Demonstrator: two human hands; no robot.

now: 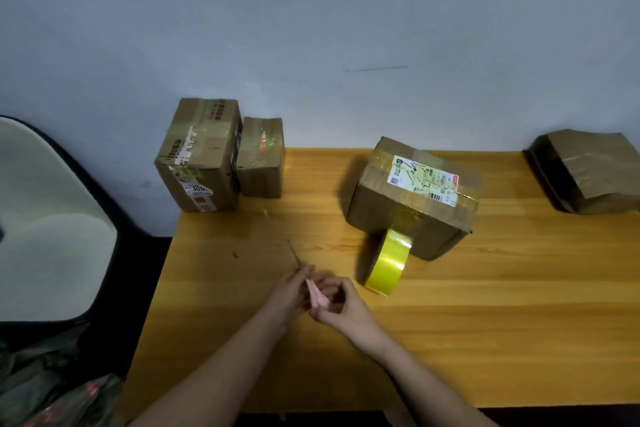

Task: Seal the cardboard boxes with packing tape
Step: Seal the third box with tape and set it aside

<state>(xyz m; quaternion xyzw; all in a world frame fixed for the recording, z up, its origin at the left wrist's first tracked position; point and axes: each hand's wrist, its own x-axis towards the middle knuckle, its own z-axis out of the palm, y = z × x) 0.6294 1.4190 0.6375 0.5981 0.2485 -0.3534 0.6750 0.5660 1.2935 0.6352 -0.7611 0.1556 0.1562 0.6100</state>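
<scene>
Across the lower two thirds of the frame I see the wooden table (pixel 485 340), its far edge against a scuffed pale wall (pixel 311 28). At the left edge sits a pale chair seat (pixel 45 218) with a dark rim. Right of centre stands the labelled box (pixel 412 198), its top crossed with tape and bearing a white shipping label. At upper left of the tabletop the tall box (pixel 199 156) stands upright, with the small box (pixel 261 158) touching its right side; both show tape over their tops. At the far right edge lies a flattened carton (pixel 588 173), partly cut off by the frame. The yellow tape roll (pixel 386 263) stands on edge against the front face of the labelled box, and a strip of tape runs from it up onto that face.

Low in the centre my two hands meet. The left hand (pixel 289 295) and right hand (pixel 341 305) have their fingers curled around a small pink tool (pixel 317 295) between them; a thin dark blade or rod juts from it toward the upper left. I cannot tell exactly what the tool is.
</scene>
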